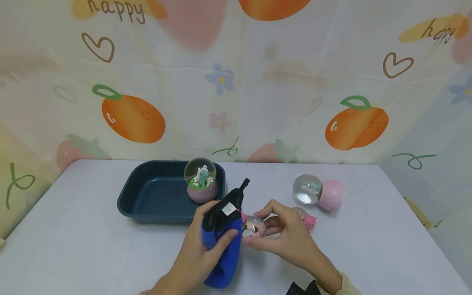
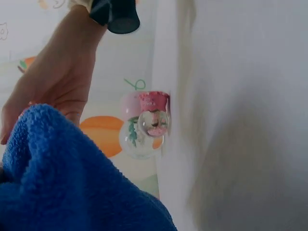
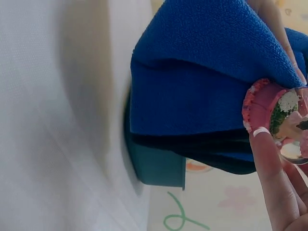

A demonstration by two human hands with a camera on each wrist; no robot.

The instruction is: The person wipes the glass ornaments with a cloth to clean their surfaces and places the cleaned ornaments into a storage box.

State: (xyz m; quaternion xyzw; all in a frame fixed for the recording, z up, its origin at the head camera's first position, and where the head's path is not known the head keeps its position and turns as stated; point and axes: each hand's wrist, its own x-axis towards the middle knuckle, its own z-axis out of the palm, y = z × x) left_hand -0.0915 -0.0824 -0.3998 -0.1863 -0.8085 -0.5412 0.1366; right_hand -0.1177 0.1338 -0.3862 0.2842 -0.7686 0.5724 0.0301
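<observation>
My left hand point(image 1: 198, 251) grips a blue fuzzy cloth point(image 1: 226, 267) with black trim and a white label. My right hand point(image 1: 291, 236) pinches a small snow globe point(image 1: 254, 228) by its glass and base, just right of the cloth. In the right wrist view the globe's pink base point(image 3: 261, 107) lies against the blue fabric point(image 3: 192, 96), and a figure shows inside the glass. Seen from the left wrist, the cloth point(image 2: 72, 168) covers the foreground and hides most of my left hand; the right hand point(image 2: 62, 72) is behind it.
A dark teal tray point(image 1: 156, 217) stands at the back left, with a larger snow globe point(image 1: 201, 181) on a mauve base inside it. To the right lie a pink-based snow globe point(image 1: 331, 196) on its side and a smaller one point(image 1: 309, 222), partly behind my right hand.
</observation>
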